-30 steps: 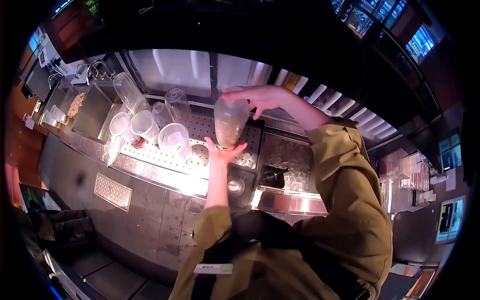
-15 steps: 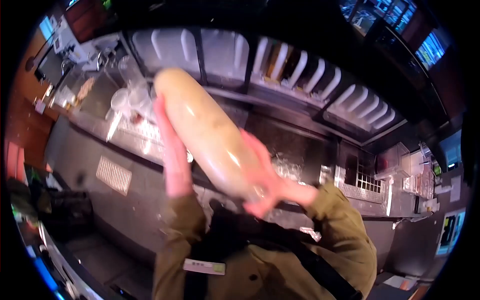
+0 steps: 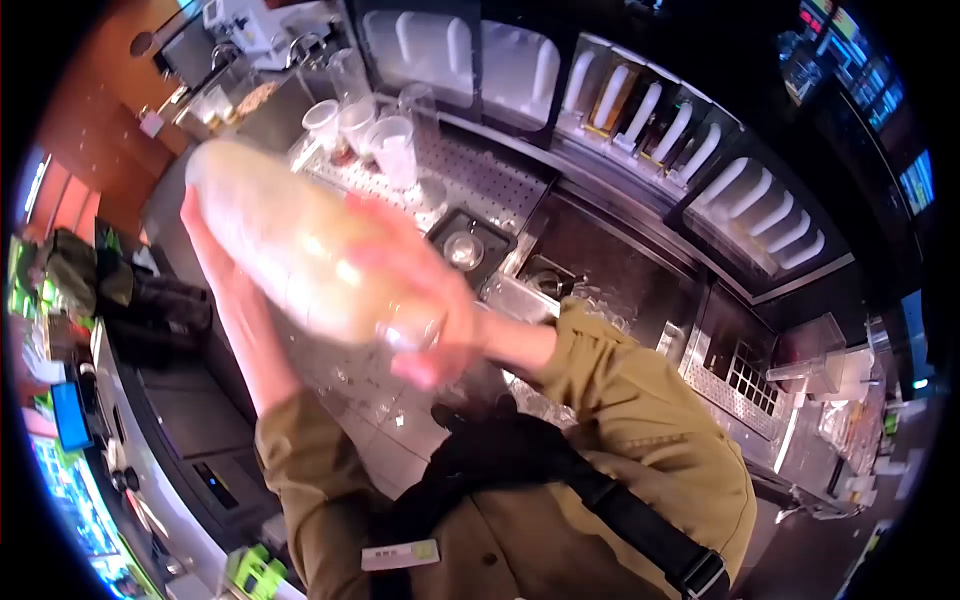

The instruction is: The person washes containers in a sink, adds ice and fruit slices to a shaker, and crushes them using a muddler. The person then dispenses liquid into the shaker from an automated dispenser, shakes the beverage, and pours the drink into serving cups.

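A long drink shaker (image 3: 265, 225) filled with something pale and milky is held tilted in front of my chest, blurred by motion. Around its far end, at the upper left, my left hand (image 3: 215, 255) is closed along the side. My right hand (image 3: 425, 290) grips the narrower near end, with the thumb by its clear cap. Just beyond the shaker, clear plastic cups (image 3: 392, 152) stand on a perforated metal drip tray (image 3: 485, 175); the nearest ones have whitish contents.
A dark square rinser (image 3: 470, 243) sits beside the cups. To its right is a steel sink (image 3: 610, 250) with ice-like pieces at its edge. White-handled bins (image 3: 640, 115) line the back. Another person (image 3: 75, 285) stands at the far left, beside a counter.
The shaker and both hands have swung leftward in view, and the shaker tilts closer to horizontal. My view has turned too, bringing the cups and rinser into clearer sight.
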The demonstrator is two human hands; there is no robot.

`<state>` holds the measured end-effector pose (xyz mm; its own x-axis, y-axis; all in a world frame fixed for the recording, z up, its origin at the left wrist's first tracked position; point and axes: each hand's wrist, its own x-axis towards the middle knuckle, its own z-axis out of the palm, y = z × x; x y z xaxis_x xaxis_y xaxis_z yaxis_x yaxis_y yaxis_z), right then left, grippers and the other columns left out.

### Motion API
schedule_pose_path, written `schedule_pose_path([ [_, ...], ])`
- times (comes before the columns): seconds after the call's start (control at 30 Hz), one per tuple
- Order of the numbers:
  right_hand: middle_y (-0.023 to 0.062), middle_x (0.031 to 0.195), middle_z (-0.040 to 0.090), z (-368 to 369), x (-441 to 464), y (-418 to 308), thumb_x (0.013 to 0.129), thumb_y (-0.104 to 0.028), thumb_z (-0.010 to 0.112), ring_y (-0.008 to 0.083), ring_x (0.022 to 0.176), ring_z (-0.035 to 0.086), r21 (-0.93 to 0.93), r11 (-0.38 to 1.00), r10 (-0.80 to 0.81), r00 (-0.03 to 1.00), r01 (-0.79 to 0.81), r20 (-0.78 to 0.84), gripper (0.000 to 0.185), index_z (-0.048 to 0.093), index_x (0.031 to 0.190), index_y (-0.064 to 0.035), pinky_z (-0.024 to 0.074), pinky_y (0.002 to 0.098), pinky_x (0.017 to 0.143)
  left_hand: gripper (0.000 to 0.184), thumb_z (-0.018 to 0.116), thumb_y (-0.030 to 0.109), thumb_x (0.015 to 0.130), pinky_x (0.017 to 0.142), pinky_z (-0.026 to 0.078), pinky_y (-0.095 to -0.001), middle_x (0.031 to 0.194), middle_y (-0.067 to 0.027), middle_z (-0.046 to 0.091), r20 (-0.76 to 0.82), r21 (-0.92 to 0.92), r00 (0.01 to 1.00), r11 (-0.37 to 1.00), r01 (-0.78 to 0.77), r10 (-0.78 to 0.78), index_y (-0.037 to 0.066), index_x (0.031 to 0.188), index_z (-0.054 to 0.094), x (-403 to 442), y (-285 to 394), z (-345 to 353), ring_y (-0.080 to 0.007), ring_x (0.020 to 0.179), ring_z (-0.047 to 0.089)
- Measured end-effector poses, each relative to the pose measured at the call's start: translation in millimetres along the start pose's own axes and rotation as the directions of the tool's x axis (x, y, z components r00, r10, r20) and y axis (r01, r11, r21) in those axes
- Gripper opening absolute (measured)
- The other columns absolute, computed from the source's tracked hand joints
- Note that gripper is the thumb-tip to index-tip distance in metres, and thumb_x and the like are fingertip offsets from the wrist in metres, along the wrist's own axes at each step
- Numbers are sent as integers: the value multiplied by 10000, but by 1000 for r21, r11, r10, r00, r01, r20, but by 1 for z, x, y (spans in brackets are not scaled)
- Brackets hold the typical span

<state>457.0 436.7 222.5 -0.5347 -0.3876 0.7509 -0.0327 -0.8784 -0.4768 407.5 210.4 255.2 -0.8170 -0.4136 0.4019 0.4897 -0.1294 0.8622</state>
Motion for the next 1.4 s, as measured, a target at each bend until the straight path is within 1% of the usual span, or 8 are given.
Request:
schedule_pose_path([
  [0.17,138,1353,347,-19,-5,60,884,-204,503,203,1252,340,-855,508,-91,994,104,67,591,229,1363,8,239,328,1055,662,447,511,802,915,405,-416,1138,-191,507,272,-641,962,745,184,-4,-3,1218,417,18,10,-36,-326,1033,505],
  [0.23,171,1384,286,-3,-22,69,844,-318,528,298,1278,253,-863,427,-106,963,269,247,625,280,1340,-29,198,413,1052,617,474,519,801,849,446,-353,1026,-137,559,-123,-321,935,905,279,-332,-18,1104,495,28,14,-32,-240,934,550],
  [0.33,210,1358,286,7,5,50,788,-404,564,402,1242,263,-744,550,-77,910,380,408,571,445,1225,-57,247,481,1011,571,496,456,826,807,466,-344,1045,-142,542,4,-223,986,962,-161,166,27,1199,452,-6,40,-13,-247,913,551],
  [0.77,235,1336,293,25,33,106,687,-288,659,329,1274,270,-741,653,-13,980,157,197,576,488,1179,-43,287,520,1000,481,510,381,841,813,446,-293,1046,-93,553,-123,-467,903,827,313,-411,-5,1127,482,67,25,-77,-180,942,524],
  [0.83,238,1341,286,31,40,97,697,-308,647,348,1271,264,-756,589,-50,947,285,318,578,484,1187,-47,284,527,997,566,577,408,782,878,427,-384,1109,-165,537,-227,299,963,951,-75,148,-1,1161,480,33,56,-55,-219,1003,532],
  [0.93,243,1347,275,34,42,103,713,-337,630,377,1266,254,-756,558,-89,931,342,355,583,479,1199,-54,280,539,994,431,377,294,890,844,480,-412,1110,-195,539,53,-600,991,789,131,-124,-11,1182,465,68,29,-77,-370,987,561],
  [1.33,262,1373,231,43,49,100,775,-455,563,490,1247,213,-772,432,-91,874,467,478,611,456,1247,-80,264,586,978,528,520,335,788,864,442,-347,1149,-141,528,-189,-579,869,767,278,-457,33,1214,441,91,28,-77,-204,995,554],
  [1.4,265,1378,224,46,53,101,786,-474,552,509,1244,206,-752,403,-104,842,522,529,618,452,1255,-85,261,594,975,636,464,447,781,904,411,-375,1201,-150,474,220,-625,971,751,212,-91,37,1255,355,83,6,-99,-247,1014,538],
])
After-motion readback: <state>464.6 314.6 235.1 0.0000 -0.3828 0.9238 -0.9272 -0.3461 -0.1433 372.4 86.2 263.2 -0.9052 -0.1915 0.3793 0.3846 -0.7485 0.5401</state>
